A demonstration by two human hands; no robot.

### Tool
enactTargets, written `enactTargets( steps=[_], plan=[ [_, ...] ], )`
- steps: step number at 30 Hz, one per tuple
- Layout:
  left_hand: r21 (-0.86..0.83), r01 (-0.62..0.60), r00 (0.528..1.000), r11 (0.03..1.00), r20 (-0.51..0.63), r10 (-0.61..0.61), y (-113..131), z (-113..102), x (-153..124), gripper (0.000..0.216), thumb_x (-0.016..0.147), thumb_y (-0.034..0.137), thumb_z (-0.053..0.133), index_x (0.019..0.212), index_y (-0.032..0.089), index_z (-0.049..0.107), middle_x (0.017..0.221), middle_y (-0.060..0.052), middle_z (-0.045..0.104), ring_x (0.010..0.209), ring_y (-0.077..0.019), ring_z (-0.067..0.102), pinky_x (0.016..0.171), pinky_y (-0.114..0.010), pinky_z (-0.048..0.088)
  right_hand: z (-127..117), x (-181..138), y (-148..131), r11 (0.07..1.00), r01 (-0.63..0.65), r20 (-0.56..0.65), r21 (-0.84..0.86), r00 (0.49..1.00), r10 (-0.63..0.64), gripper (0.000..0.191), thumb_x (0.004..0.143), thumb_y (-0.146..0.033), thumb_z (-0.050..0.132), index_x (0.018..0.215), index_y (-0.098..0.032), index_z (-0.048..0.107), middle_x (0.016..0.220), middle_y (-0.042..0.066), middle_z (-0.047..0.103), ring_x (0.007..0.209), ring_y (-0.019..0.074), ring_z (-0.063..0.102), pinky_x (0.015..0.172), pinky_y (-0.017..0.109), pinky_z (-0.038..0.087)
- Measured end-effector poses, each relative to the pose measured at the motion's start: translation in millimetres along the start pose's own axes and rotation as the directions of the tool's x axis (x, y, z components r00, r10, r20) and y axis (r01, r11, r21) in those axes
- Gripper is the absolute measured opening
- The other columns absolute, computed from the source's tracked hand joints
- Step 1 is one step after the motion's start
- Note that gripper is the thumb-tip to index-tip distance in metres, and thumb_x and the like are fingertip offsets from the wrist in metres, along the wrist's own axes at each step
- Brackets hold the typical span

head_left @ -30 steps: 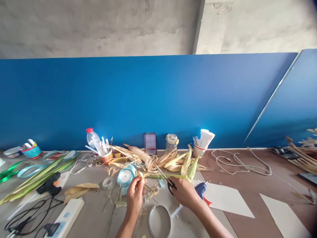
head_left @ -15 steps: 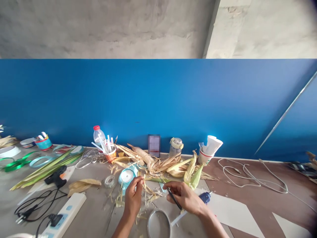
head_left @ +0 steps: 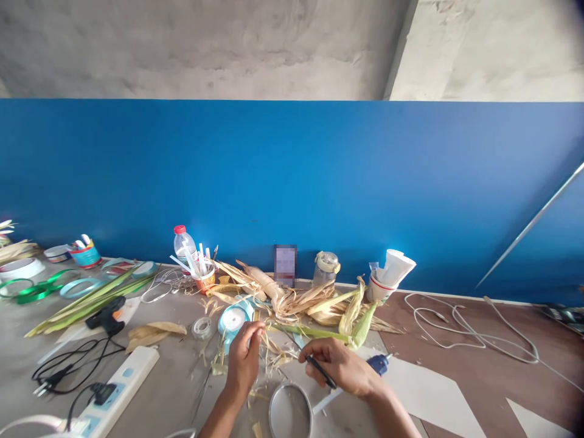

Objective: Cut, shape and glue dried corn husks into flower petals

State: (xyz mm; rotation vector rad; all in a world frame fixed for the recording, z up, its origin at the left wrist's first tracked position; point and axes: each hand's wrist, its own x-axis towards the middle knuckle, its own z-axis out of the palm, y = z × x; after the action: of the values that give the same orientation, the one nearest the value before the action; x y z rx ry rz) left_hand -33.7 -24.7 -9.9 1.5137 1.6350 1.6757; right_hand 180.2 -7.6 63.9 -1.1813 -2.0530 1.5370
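My left hand (head_left: 244,359) is closed in a pinch on a thin strip of dry corn husk (head_left: 258,326) near a light blue ribbon spool (head_left: 233,320). My right hand (head_left: 343,368) is closed round black-handled scissors (head_left: 320,370), whose blades point up left toward the husk pile (head_left: 301,301). The two hands are a short way apart above loose husk scraps (head_left: 277,356). A round metal ring (head_left: 290,411) lies just below them on the table (head_left: 173,389).
A blue glue gun (head_left: 378,364) and white paper sheets (head_left: 429,392) lie to the right, with a white cable (head_left: 460,319). On the left are a black glue gun (head_left: 106,317), a power strip (head_left: 119,382), green leaves (head_left: 86,299) and ribbons. Cups, a bottle (head_left: 183,243) and a jar (head_left: 326,269) stand along the blue wall.
The view has swung left and down a little. My right hand turned the scissors and drew them back from the husk pile toward me. The left hand has kept its pinch.
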Motion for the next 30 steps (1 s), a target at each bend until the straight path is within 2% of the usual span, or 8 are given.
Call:
enactTargets(
  steps=[16,30],
  plan=[
    [0.005,-0.038,0.999,0.999,0.019,0.037,-2.4,-0.4,-0.8,0.022,0.080,0.030,0.048,0.084,0.018,0.066,0.081,-0.006,0.065,0.073,-0.0192,0.060,0.068,-0.030,0.047,1.4,-3.2,-3.6,0.997,0.013,0.028,0.081,0.999,-0.015,0.021,0.070,-0.023,0.049,0.080,-0.014,0.066,0.048,-0.004,0.050,0.048,0.0082,0.040,0.049,0.019,0.029],
    [0.000,-0.031,0.999,1.000,0.007,0.031,4.7,-0.1,0.3,0.023,0.078,0.034,0.050,0.080,0.020,0.068,0.080,-0.007,0.067,0.074,-0.0211,0.061,0.071,-0.033,0.049,3.7,-1.4,-1.9,0.994,-0.017,0.036,0.109,0.999,0.013,0.021,0.071,-0.024,0.049,0.080,-0.015,0.067,0.047,-0.004,0.049,0.049,0.0089,0.039,0.049,0.020,0.030]
  ],
)
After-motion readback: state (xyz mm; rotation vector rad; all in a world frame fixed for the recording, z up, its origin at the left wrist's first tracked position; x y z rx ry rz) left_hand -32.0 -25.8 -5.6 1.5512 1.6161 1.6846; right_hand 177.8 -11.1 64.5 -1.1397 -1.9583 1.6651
